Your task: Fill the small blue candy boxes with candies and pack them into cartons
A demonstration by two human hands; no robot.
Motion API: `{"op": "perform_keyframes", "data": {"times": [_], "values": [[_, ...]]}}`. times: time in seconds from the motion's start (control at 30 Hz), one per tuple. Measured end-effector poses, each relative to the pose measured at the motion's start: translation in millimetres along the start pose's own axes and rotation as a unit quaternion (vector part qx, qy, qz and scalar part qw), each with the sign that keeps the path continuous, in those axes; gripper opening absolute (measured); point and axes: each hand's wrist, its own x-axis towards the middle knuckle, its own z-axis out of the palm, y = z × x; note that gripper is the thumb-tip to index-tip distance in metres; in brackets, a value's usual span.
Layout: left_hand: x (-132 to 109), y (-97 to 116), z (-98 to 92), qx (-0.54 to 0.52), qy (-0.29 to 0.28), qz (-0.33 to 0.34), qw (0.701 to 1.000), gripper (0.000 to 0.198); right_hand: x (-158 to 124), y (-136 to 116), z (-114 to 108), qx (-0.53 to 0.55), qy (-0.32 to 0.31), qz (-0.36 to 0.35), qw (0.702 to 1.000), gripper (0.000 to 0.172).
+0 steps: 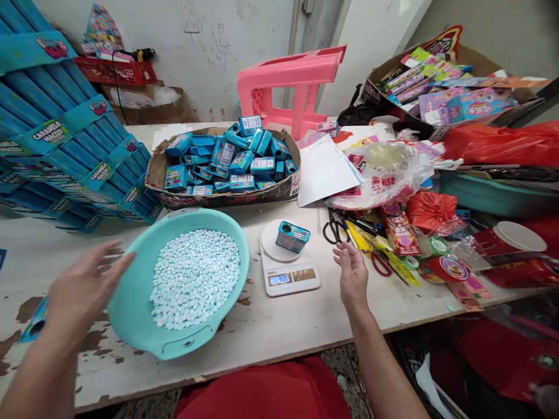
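Observation:
A small blue candy tin [292, 236] rests on the round pan of a white kitchen scale [286, 279], whose display is lit. Left of the scale sits a turquoise plastic basin [131, 302] holding many pale blue and white candies [196, 279]. My left hand [85, 285], slightly blurred, hovers by the basin's left rim with thumb and fingers apart and nothing in it. To the right of the scale, my right hand [353, 273] is raised near the scissors [335, 228], its fingers loosely bent and apparently holding nothing. A blue piece [35, 326] lies partly hidden behind my left hand.
Behind the basin stands a cardboard tray [222, 201] heaped with blue tins. Stacked blue display boxes [78, 134] rise at left. A pink stool [290, 73] is behind. Bags, pens, tape and a red cup [493, 247] crowd the right side of the worn table [271, 331].

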Motion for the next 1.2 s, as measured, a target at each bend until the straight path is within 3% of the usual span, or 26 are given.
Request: {"op": "perform_keyframes", "data": {"times": [0.1,0.23,0.43,0.57,0.63,0.7,0.8,0.9,0.97,1.03,1.1,1.13,1.2], "values": [[-3,58,11.6,-0.016,-0.071,0.057,0.996,0.048,-8,5,-11,-0.009,-0.002,0.025,1.0,0.045],[-7,88,35.1,-0.03,-0.144,0.144,0.979,0.048,-10,10,-16,-0.021,-0.011,0.034,0.999,0.043],[-17,82,56.8,-0.026,-0.216,0.185,0.958,0.052,-3,5,5,-0.03,-0.057,0.001,0.998,0.041],[-40,72,72.3,-0.002,-0.307,0.252,0.918,0.045,3,-6,40,-0.035,-0.124,-0.039,0.991,0.056],[-53,70,77.1,-0.002,-0.319,0.271,0.908,0.037,6,-13,60,-0.05,-0.153,-0.053,0.986,0.064],[-61,69,78.5,-0.02,-0.326,0.268,0.906,0.033,9,-21,77,-0.065,-0.171,-0.054,0.982,0.058],[-61,66,76.4,-0.087,-0.335,0.21,0.914,0.028,9,-42,91,-0.059,-0.164,-0.058,0.983,0.044],[-53,60,71.3,-0.266,-0.322,0.068,0.906,0.028,-4,-71,99,-0.029,-0.164,-0.095,0.982,0.043],[-46,58,65.2,-0.441,-0.307,-0.047,0.842,0.028,-21,-89,107,-0.017,-0.215,-0.111,0.97,0.042],[-39,59,55.1,-0.608,-0.276,-0.132,0.732,0.026,-44,-101,121,-0.014,-0.29,-0.111,0.95,0.04],[-33,67,41.2,-0.725,-0.231,-0.16,0.628,0.021,-66,-105,140,-0.028,-0.359,-0.118,0.925,0.038],[-30,73,33.4,-0.763,-0.208,-0.157,0.592,0.018,-76,-104,150,-0.045,-0.384,-0.132,0.913,0.037],[-25,86,19.2,-0.8,-0.161,-0.139,0.56,0.017,-92,-100,169,-0.094,-0.41,-0.178,0.889,0.036]]}}
